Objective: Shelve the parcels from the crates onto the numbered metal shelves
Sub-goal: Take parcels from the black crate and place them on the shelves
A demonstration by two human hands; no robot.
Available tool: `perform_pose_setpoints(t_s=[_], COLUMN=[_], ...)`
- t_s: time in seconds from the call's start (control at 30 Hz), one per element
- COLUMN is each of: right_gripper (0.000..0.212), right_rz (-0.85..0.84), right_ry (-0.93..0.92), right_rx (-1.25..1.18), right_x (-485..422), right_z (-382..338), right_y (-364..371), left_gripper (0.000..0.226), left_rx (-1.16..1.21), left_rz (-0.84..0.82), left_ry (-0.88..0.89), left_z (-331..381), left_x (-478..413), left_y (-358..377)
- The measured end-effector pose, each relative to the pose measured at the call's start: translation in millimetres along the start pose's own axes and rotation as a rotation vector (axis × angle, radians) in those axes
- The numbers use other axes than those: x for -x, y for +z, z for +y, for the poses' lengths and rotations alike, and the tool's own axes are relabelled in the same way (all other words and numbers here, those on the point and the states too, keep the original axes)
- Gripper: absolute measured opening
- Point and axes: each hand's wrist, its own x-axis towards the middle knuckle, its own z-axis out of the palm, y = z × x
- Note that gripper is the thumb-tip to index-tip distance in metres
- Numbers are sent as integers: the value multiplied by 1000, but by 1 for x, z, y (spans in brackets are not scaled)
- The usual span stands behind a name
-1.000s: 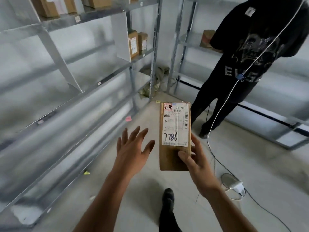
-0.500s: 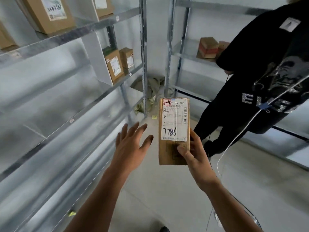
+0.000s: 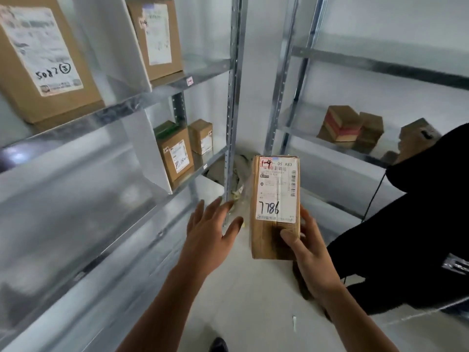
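Parcel, centre, gripped by right hand at its 5 o'clock. Left hand at its 8 o'clock, apart. Left shelving, 9 to 11 o'clock: upper-shelf boxes, lower-shelf boxes beneath. Right shelving, 2 o'clock: small boxes. Person, 4 o'clock.

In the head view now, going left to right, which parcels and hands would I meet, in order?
Parcel marked 5082 → green-topped parcel → left hand, fingers spread, holding nothing → parcel marked 7786, gripped by the right hand → red-banded parcel.
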Motion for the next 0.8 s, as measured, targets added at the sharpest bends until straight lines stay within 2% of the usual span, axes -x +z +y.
perform_pose_setpoints(t_s=[0.07,0.13,0.33,0.47,0.63,0.7,0.8], right_gripper=[79,83,82,79,78,72,64], right_rz=[5,4,-11,-91,-229,-272,-388], right_ry=[-15,-30,-82,-141,-221,-260,-317], right_rx=[12,11,-11,-65,-132,-150,-196], right_x=[-41,-80,-191,-271,-366,-402,-450], right_z=[-11,-19,-42,-50,-82,-99,-127], right_y=[3,4,1,0,9,16,31], left_gripper=[74,66,63,73,70,69,57], left_rx=[28,17,39,134,250,261,420], left_rz=[-9,-11,69,166,306,363,417], left_ry=[35,52,96,82,-36,-28,28], left_z=[-3,-4,10,22,48,59,74], left_x=[-42,-84,-182,-239,-302,-325,-355], left_y=[-6,-10,-26,-36,-53,-65,-84])
